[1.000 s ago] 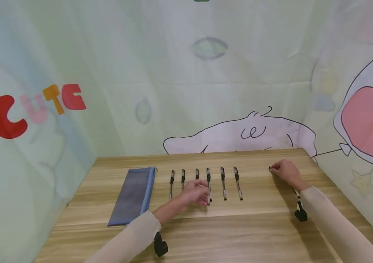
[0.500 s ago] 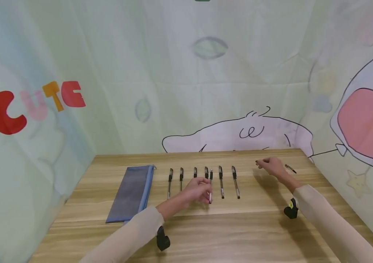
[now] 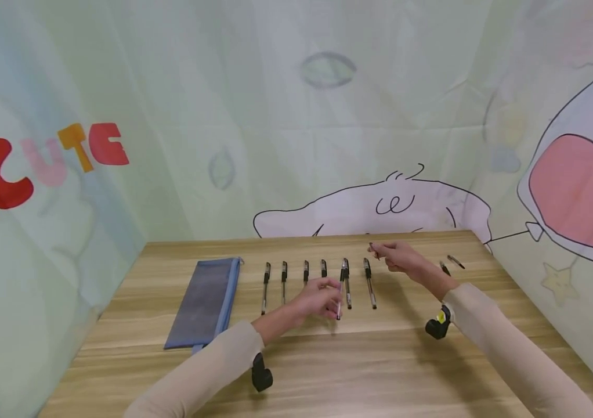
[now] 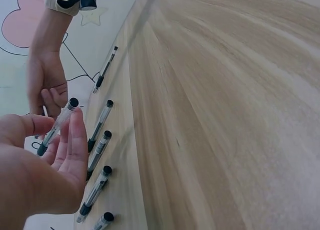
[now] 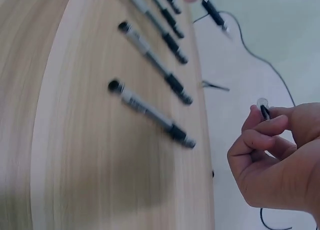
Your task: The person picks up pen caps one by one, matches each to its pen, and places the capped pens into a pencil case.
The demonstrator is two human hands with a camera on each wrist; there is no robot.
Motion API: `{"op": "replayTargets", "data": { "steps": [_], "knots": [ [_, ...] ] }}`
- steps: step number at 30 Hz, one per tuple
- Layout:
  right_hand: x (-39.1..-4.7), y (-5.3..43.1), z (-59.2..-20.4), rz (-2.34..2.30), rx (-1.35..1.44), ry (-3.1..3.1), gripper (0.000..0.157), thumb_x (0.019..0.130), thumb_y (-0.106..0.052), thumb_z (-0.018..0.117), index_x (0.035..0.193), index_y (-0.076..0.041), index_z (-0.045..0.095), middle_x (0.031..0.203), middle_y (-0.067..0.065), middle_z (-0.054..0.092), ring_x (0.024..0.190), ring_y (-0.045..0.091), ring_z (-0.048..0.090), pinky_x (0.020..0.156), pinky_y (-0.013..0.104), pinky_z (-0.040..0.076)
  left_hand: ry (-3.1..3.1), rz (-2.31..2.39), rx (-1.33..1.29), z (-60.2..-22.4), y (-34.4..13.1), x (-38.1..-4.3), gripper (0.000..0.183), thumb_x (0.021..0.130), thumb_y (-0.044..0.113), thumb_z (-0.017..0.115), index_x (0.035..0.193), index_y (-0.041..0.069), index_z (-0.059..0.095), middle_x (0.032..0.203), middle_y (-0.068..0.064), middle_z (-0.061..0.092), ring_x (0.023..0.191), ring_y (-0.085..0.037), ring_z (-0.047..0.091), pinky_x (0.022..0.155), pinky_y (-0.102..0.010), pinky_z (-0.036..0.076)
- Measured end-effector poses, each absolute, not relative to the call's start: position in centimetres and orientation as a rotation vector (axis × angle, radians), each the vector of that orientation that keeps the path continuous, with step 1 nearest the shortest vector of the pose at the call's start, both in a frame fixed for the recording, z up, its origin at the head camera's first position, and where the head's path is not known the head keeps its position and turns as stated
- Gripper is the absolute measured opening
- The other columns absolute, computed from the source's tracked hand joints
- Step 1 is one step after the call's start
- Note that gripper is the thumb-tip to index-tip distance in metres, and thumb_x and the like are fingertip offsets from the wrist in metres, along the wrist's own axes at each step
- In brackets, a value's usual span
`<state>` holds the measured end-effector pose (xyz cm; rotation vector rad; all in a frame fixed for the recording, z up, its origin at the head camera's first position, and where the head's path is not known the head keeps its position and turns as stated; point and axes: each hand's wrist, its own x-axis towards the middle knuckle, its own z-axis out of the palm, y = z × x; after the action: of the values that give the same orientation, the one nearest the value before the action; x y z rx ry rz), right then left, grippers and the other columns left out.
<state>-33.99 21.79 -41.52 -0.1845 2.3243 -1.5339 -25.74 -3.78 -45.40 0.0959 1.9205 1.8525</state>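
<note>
My left hand (image 3: 318, 301) pinches a clear-barrelled gel pen (image 4: 59, 124) with a black end plug and black grip, held slantwise just above the row. Several similar pens (image 3: 369, 283) lie side by side on the wooden table (image 3: 359, 371); the left hand covers the lower parts of some. Beyond the row's right end, my right hand (image 3: 401, 258) is raised, thumb and fingers pinching a small clear-and-black piece (image 5: 264, 109) that looks like a pen cap. Fingers hide most of that piece.
A blue mesh zip pouch (image 3: 199, 305) lies flat to the left of the pens. Two short dark pieces (image 3: 455, 262), too small to identify surely, lie near the table's right edge. A printed curtain (image 3: 286, 116) hangs behind the table.
My right hand has moved left from the table's right side toward the row, uncovering the two short dark pieces. My left hand has shifted slightly right along the row with its pen.
</note>
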Motion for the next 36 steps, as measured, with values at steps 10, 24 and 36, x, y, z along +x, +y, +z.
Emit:
{"op": "replayTargets", "data": {
  "steps": [10,24,36],
  "knots": [
    [-34.2,20.0,-40.7,-1.657,-0.143,2.221,0.039,0.106,-0.028,0.058,0.125,0.005,0.064,0.119,0.009,0.062,0.061,0.0,0.042,0.058,0.015,0.04,1.905,1.85,0.158,-45.2,-3.1,-25.8,0.043,0.087,0.004,0.064,0.129,-0.004,0.058,0.093,-0.02,0.074,0.064,-0.014,0.066,0.058,-0.02,0.059],
    [-33.8,19.1,-41.2,-1.737,-0.11,2.119,0.024,0.104,-0.025,0.061,0.112,-0.007,0.074,0.094,-0.008,0.066,0.064,0.002,0.045,0.059,0.016,0.041,1.913,1.831,0.197,-45.3,-2.4,-25.7,0.044,0.091,0.006,0.065,0.133,0.0,0.059,0.103,-0.025,0.074,0.067,-0.013,0.067,0.064,-0.024,0.062],
    [-33.5,19.0,-41.3,-1.714,-0.171,2.108,0.022,0.104,-0.023,0.061,0.112,-0.009,0.076,0.095,-0.01,0.07,0.067,0.004,0.047,0.06,0.015,0.042,1.928,1.821,0.228,-45.4,-2.9,-25.6,0.045,0.093,0.005,0.066,0.137,-0.001,0.056,0.116,-0.031,0.07,0.069,-0.011,0.067,0.07,-0.026,0.064]
  ]
}}
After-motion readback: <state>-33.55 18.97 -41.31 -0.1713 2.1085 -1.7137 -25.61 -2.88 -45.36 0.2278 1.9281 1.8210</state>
